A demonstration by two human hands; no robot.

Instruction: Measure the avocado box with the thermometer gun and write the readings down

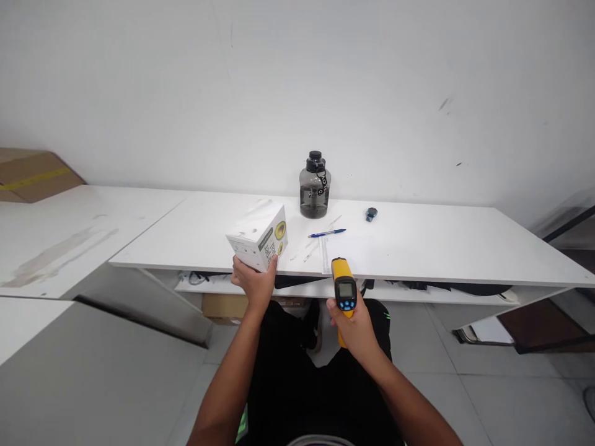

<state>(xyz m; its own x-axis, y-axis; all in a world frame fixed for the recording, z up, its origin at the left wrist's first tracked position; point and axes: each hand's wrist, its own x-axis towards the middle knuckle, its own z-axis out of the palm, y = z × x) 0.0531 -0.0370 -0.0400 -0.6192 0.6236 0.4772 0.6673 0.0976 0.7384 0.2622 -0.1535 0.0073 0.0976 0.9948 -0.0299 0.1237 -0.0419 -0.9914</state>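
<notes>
My left hand [253, 284] grips the near bottom corner of a small white box [258, 235] with a yellow-green label, holding it at the front edge of the white table [418, 248]. My right hand [356, 325] holds a yellow and black infrared thermometer gun [344, 288] by its handle, its small screen facing me and its nose pointing toward the table. The gun is a little to the right of the box and below the table edge.
On the table stand a dark grey water jug [315, 186], a blue pen [326, 233], a sheet of paper [324, 251] and a small blue round object [370, 214]. A cardboard box [32, 173] lies far left on a second white surface. Cables hang under the tabletop.
</notes>
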